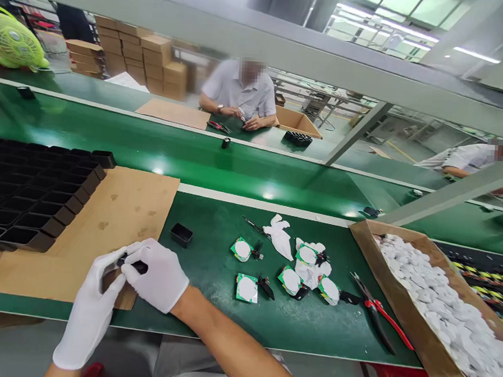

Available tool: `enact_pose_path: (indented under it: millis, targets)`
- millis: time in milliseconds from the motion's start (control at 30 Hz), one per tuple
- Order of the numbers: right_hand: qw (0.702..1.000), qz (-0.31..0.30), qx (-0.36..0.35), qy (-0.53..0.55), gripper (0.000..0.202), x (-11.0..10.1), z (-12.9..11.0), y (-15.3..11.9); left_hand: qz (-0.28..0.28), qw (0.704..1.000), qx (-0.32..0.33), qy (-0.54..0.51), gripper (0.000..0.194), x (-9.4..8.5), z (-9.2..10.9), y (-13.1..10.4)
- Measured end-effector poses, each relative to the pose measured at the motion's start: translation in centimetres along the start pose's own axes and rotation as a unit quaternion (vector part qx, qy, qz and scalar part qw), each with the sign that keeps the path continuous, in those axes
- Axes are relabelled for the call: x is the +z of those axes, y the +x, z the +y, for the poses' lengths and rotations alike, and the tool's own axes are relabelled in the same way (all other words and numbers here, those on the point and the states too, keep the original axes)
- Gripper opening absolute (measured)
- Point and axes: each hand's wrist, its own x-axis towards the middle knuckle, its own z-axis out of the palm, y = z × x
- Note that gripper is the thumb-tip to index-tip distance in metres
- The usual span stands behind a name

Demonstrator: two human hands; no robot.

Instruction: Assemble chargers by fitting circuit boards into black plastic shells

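Observation:
My left hand [90, 304], in a white glove, is closed on a small black plastic part [140, 267] over the cardboard sheet. My right hand [159, 275], gloved in white too, pinches the same part from the other side. Fingers cover most of it, so its full shape is hidden. Just beyond my right hand, a single open black box [181, 235] stands on the green bench. Farther right lie several small green circuit boards [247, 288] with round white pads, each with a black piece attached.
Rows of black boxes [36, 194] stand left on a cardboard sheet [128, 204]. Red-handled pliers [380, 313] lie beside a carton [448, 362] of white pads. Tweezers [253, 226] and a spare white glove [279, 238] lie farther back. Across the green conveyor [218, 173], a person [248, 92] handles parts.

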Motion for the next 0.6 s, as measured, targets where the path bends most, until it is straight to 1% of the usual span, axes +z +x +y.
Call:
enact_pose_path:
  millis: [67,133,233,267,400,500,600]
  targets:
    - [0.999,0.000,-0.017,0.035,0.007,-1.0,0.6,-0.4,-0.004,1.000,0.008,0.010,0.045,0.0,-0.1,0.2]
    - [0.997,-0.005,-0.042,0.061,0.010,-2.1,1.4,-0.9,-0.019,0.999,0.031,0.005,0.038,0.2,0.1,0.4]
    - [0.994,-0.015,-0.078,0.081,0.016,-3.1,2.8,-1.2,-0.073,0.995,0.058,-0.036,0.035,0.3,0.8,0.9]
    - [0.992,-0.020,-0.089,0.085,0.019,-3.2,3.2,-1.2,-0.086,0.993,0.060,-0.053,0.036,0.3,0.9,1.1]
    - [0.989,-0.029,-0.113,0.087,0.026,-3.0,4.4,-1.1,-0.090,0.989,0.058,-0.104,0.036,0.2,1.3,1.5]
    - [0.991,-0.019,-0.106,0.083,0.024,-2.7,4.5,-1.2,-0.100,0.985,0.059,-0.128,0.037,0.1,1.4,1.4]
    - [0.992,-0.003,-0.084,0.090,0.020,-2.6,4.3,-1.4,-0.100,0.984,0.049,-0.139,0.037,0.1,1.3,1.3]
